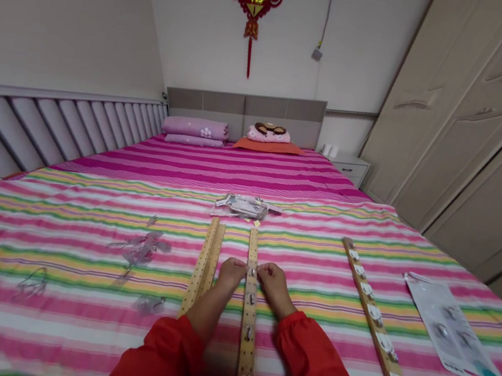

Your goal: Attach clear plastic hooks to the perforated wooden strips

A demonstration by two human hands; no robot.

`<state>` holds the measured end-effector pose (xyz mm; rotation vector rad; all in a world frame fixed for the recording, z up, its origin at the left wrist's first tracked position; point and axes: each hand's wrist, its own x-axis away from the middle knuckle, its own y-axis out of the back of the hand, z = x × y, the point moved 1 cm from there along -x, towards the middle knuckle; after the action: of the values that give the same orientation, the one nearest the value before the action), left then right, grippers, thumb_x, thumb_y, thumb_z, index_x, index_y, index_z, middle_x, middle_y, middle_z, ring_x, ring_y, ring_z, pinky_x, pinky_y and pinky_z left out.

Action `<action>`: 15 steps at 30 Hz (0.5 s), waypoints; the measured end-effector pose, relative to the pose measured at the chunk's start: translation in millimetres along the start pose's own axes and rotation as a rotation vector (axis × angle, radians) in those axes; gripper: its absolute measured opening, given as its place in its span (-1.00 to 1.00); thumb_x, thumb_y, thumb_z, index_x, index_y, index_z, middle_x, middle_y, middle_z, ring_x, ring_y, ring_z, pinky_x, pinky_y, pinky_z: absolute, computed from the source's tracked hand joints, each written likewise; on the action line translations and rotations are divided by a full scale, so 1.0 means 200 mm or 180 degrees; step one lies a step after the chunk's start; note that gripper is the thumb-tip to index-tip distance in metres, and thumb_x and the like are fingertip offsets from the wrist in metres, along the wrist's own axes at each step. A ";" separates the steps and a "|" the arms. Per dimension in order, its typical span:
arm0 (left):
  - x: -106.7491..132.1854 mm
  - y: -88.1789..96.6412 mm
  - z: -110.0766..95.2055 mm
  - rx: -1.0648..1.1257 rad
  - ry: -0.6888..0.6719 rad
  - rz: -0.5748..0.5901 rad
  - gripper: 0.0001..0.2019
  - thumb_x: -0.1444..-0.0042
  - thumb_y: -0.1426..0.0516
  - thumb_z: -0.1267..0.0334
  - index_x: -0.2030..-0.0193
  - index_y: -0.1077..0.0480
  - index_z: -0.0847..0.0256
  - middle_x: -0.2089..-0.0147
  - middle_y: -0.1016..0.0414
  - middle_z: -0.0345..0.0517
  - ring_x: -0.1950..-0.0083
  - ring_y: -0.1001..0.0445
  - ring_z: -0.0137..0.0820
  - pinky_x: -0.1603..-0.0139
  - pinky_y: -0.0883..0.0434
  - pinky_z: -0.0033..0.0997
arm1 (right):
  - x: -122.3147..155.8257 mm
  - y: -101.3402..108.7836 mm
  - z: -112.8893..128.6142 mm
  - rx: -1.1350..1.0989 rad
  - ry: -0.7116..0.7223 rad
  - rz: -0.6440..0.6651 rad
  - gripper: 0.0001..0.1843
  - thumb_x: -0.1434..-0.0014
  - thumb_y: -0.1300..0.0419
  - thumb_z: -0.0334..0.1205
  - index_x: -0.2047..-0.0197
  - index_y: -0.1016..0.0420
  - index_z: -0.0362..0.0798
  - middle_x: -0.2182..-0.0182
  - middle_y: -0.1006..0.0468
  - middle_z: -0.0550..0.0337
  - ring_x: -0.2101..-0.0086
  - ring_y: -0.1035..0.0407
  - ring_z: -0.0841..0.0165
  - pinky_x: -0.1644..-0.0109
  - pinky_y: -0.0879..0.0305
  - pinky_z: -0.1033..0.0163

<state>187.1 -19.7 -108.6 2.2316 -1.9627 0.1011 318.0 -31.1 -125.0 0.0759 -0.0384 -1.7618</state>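
Observation:
A narrow perforated wooden strip (245, 351) lies lengthwise on the bed in front of me, with several small shiny metal pieces along it. My left hand (232, 273) is closed in a pinch at the strip's left edge. From the other side, my right hand (272, 285) pinches too, and the fingertips of both meet at a small metal piece (251, 272) on the strip. Its exact shape is partly hidden by the fingers. Just left of my left hand lie two more perforated wooden strips (201, 263), side by side and bare.
To the right rests a wooden strip (375, 325) bearing white hooks, beside a blister pack (457, 332). Clear plastic bags (245, 207) lie beyond my hands, crumpled plastic wrappers (146, 249) to the left. A striped sheet (65, 336) covers the bed; a slatted rail (70, 127) borders it.

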 end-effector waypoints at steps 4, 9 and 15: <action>0.02 -0.01 -0.01 0.0021 -0.0038 0.0011 -0.84 0.32 -0.21 0.36 0.70 -0.26 0.22 0.67 -0.30 -0.32 0.56 -0.29 -0.50 0.48 -0.22 -0.50 | 0.02 0.00 0.00 -0.0076 -0.0078 0.0012 -0.74 0.16 -0.21 0.00 0.55 -0.35 -0.03 0.74 -0.30 0.39 0.67 -0.15 0.45 0.58 -0.05 0.33; 0.09 0.01 -0.09 0.0103 -0.0084 0.0218 -0.78 0.28 -0.24 0.27 0.73 -0.27 0.22 0.68 -0.30 -0.27 0.56 -0.29 -0.49 0.49 -0.23 -0.49 | 0.06 0.03 0.05 -0.0290 -0.0214 0.0098 -0.68 0.12 -0.21 0.05 0.57 -0.33 -0.03 0.75 -0.31 0.37 0.72 -0.12 0.48 0.65 -0.01 0.34; 0.28 0.33 -0.24 0.0256 -0.0318 0.0137 -0.71 0.17 -0.23 0.10 0.34 -0.48 0.27 0.45 -0.50 -0.14 0.39 -0.44 -0.42 0.33 -0.35 -0.46 | 0.14 0.10 0.09 -0.0622 -0.0450 0.0038 -0.62 0.18 -0.25 0.10 0.57 -0.32 -0.06 0.69 -0.40 0.28 0.70 -0.24 0.47 0.65 -0.15 0.35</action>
<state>131.4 -73.6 -46.9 2.2863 -2.0942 0.0766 330.3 -62.0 -106.5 -0.1906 0.0308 -1.7479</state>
